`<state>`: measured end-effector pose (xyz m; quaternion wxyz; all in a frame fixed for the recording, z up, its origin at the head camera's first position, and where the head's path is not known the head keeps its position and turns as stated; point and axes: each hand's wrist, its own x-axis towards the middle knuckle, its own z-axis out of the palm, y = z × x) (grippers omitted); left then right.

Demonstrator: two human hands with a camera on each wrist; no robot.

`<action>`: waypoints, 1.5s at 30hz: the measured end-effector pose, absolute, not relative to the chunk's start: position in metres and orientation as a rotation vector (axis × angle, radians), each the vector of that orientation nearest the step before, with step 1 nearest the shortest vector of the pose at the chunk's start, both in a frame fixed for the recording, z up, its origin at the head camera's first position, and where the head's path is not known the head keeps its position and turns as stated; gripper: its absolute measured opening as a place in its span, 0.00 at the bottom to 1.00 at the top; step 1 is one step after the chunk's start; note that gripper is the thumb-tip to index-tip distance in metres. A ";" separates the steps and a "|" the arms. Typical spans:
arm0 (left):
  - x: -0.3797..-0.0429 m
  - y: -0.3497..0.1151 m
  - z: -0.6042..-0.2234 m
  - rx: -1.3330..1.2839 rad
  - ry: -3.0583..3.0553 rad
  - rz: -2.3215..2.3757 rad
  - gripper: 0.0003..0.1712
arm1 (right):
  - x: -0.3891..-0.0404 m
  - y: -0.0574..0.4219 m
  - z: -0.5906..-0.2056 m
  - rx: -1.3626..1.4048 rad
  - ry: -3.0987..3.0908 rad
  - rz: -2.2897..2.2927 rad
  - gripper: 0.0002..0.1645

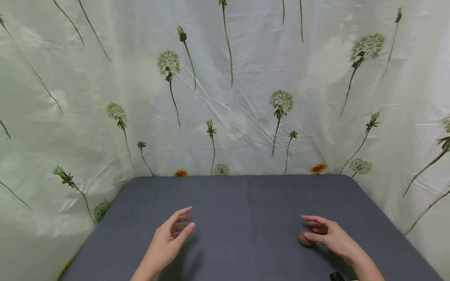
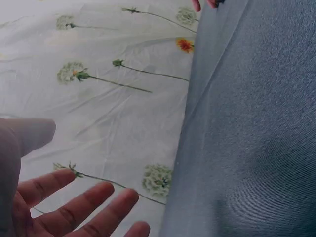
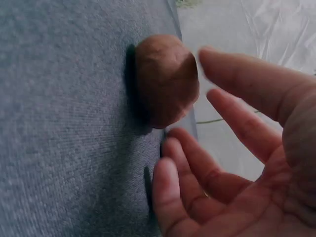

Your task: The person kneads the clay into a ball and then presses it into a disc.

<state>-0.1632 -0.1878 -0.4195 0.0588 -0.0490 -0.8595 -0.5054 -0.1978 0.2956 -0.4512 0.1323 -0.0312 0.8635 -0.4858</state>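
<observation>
A small brown rounded lump [image 1: 306, 239] with a smooth, slightly creased surface sits on the dark grey tabletop [image 1: 246, 249], towards the right. Seen close in the right wrist view, the lump [image 3: 165, 81] lies between the thumb and the lower fingers of my right hand [image 1: 332, 237]. That hand's fingers are spread and loosely bent, the thumb tip right at the lump's side. Off to the left, my left hand [image 1: 166, 240] hovers over the tabletop with nothing in it. Its thumb and fingers [image 2: 64, 217] stand apart.
Behind the table hangs a pale curtain [image 1: 239, 97] printed with dandelions, which also runs down both sides. A small black object [image 1: 336, 276] shows by the right wrist at the bottom edge. The table's far edge [image 1: 242, 176] meets the curtain.
</observation>
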 end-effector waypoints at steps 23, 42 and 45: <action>-0.171 -0.198 -0.438 0.003 -2.466 -2.047 0.30 | -0.197 0.300 -0.461 -0.100 2.383 -1.546 0.30; -0.181 -0.181 -0.421 -0.077 -2.473 -2.096 0.30 | -0.215 0.248 -0.430 -0.053 2.275 -1.877 0.25; -0.187 -0.170 -0.414 -0.137 -2.462 -2.098 0.28 | -0.218 0.234 -0.422 -0.084 2.268 -1.910 0.24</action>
